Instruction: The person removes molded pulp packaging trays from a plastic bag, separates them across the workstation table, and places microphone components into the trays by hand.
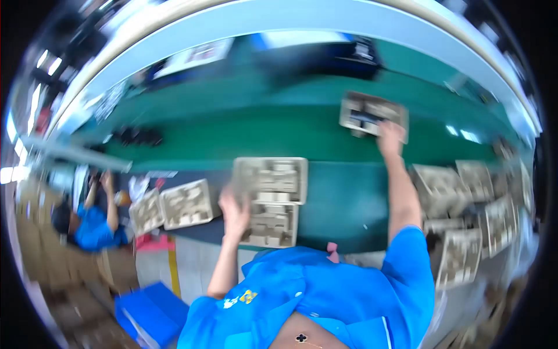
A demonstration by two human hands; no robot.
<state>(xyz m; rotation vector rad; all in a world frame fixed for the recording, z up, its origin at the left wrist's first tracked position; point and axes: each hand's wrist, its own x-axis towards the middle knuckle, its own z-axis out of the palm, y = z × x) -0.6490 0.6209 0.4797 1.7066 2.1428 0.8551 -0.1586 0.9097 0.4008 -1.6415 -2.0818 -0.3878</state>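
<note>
My right hand [392, 138] is at the front right edge of a moulded tray [373, 103] on the green surface, its fingers closed near a dark item [365, 117] lying in that tray. What the fingertips grip is too blurred to make out. Nearer to me, my left hand [235, 210] lies at the left side of two beige moulded trays, one [279, 180] behind the other [270, 225]. Its fingers look spread but are smeared by motion.
More moulded trays stand at the left [187, 205] and in stacks at the right [439, 186]. Dark items [137, 136] lie at the back left. A blue bin [152, 314] is at the lower left. A co-worker [97, 227] in blue is at the far left.
</note>
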